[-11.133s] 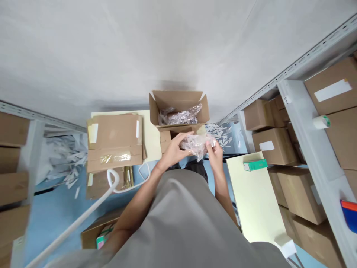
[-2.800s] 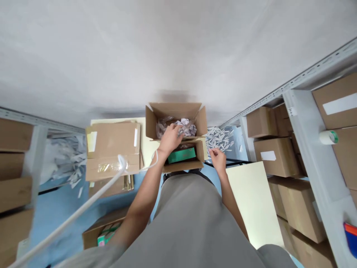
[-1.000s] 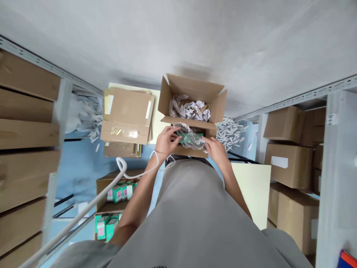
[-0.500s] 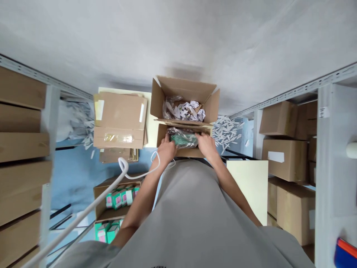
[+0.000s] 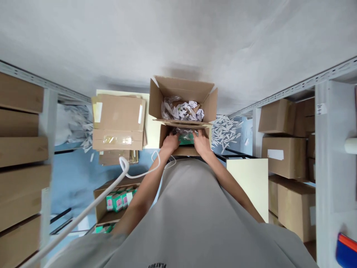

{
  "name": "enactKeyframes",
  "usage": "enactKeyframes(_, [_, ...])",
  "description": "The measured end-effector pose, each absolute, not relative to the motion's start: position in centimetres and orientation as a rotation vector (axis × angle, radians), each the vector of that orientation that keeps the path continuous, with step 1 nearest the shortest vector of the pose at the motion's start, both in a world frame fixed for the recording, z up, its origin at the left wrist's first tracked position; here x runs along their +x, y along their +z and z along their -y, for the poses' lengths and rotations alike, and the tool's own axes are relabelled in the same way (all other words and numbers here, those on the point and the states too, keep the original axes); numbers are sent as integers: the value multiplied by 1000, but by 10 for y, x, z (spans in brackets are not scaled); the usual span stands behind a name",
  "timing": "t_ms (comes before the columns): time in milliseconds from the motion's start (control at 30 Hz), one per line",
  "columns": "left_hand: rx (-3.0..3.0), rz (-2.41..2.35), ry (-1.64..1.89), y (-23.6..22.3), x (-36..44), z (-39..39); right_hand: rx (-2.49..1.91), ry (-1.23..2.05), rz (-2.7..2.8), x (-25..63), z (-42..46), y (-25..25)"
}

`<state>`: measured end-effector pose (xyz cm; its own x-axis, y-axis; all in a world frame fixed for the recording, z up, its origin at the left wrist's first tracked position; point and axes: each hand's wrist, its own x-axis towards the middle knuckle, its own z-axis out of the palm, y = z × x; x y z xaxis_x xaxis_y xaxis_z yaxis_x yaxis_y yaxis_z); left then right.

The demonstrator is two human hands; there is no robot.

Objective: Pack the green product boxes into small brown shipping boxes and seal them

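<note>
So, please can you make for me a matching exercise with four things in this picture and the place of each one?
1. left hand
2. crumpled paper
3. flat cardboard
4. white rod

A. on the pale table
B. lower left of the view
C. inside the near open box
D. inside the far open box

Right pairs: 1-C, 2-D, 3-A, 4-B
</note>
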<state>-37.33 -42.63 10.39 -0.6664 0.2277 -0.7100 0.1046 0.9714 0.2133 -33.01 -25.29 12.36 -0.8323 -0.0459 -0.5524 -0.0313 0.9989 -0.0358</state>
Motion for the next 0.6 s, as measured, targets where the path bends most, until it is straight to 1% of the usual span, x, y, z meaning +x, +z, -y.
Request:
enactKeyframes(233, [331,-2239,154,97,-379,426,-122,-113,-2359,-335,262,105])
enactKeyframes(367, [309,-2359,210,107,-369,436,-106,-176,-2362,-326,260,110])
enactKeyframes(433, [295,-2458,311,115,-361,445,-104,-285,-2470,-311,252,120])
enactKeyframes(500, [291,-2580,494,123,-353,457,-64,-451,-2682,-291,241,130])
enactKeyframes(600, [165,-2815,733,128,-345,479,210,-619,-3017,-265,223,136])
